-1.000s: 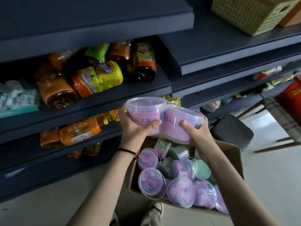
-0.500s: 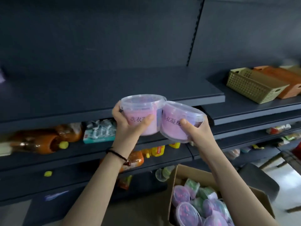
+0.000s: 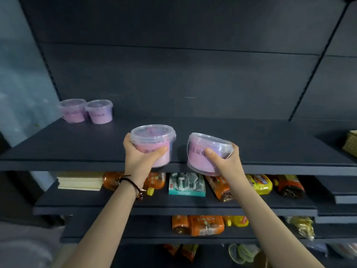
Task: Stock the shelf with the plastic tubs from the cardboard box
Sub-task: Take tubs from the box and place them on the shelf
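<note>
My left hand (image 3: pixel 140 158) grips a clear plastic tub of pink-purple contents (image 3: pixel 152 141), upright, at the front edge of the dark top shelf (image 3: pixel 77 149). My right hand (image 3: pixel 222 163) grips a second such tub (image 3: pixel 204 149), tilted toward me, just right of the first and a little apart from it. Two more purple tubs (image 3: pixel 86 111) stand side by side at the back left of the same shelf. The cardboard box is out of view.
Below, a shelf carries orange bottles (image 3: pixel 154 181), a teal box of packets (image 3: pixel 186 184), yellow packs (image 3: pixel 259 183) and a stack of pale sheets (image 3: pixel 79 180). Lower shelves hold more orange packs (image 3: pixel 201 225). A woven basket edge (image 3: pixel 350 141) sits at far right.
Both hands have risen with their tubs to the top shelf's front edge and the tubs have separated. My view has lifted, so the box dropped out of sight.
</note>
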`<state>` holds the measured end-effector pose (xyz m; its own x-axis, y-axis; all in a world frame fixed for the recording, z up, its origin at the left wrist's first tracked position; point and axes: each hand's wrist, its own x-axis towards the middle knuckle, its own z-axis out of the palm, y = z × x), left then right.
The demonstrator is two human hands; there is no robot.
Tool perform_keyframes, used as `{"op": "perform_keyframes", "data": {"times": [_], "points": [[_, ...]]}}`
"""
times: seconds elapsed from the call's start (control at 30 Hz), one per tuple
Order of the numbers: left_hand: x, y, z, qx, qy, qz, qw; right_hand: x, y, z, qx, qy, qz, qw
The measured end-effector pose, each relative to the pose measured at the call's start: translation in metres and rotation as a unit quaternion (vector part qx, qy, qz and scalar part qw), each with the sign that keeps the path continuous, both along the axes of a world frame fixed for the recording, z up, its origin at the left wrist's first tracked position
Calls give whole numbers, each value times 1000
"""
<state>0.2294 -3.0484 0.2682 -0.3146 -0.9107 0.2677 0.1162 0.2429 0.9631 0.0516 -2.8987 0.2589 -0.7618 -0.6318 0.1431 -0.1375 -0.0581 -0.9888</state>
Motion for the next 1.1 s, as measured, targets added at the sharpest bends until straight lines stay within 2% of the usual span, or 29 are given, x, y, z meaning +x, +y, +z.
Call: {"op": "perform_keyframes", "data": {"times": [0.4, 0.77, 0.87, 1.03, 1.1], "points": [[-28, -163, -10, 30, -51, 92, 994, -37, -176, 10, 43, 89, 107, 989], [-40, -258, -33, 18, -51, 109, 993, -46, -271, -20, 65, 127, 128, 982], [-41, -275, -37, 12, -64, 93, 994, -46, -282, -25, 71, 129, 117, 982], [-35, -294, -43, 44, -75, 80, 993, -37, -290, -29, 68, 138, 12, 988], [-34, -297, -44, 47, -80, 86, 992, -26, -291, -35, 60, 141, 22, 988]]}}
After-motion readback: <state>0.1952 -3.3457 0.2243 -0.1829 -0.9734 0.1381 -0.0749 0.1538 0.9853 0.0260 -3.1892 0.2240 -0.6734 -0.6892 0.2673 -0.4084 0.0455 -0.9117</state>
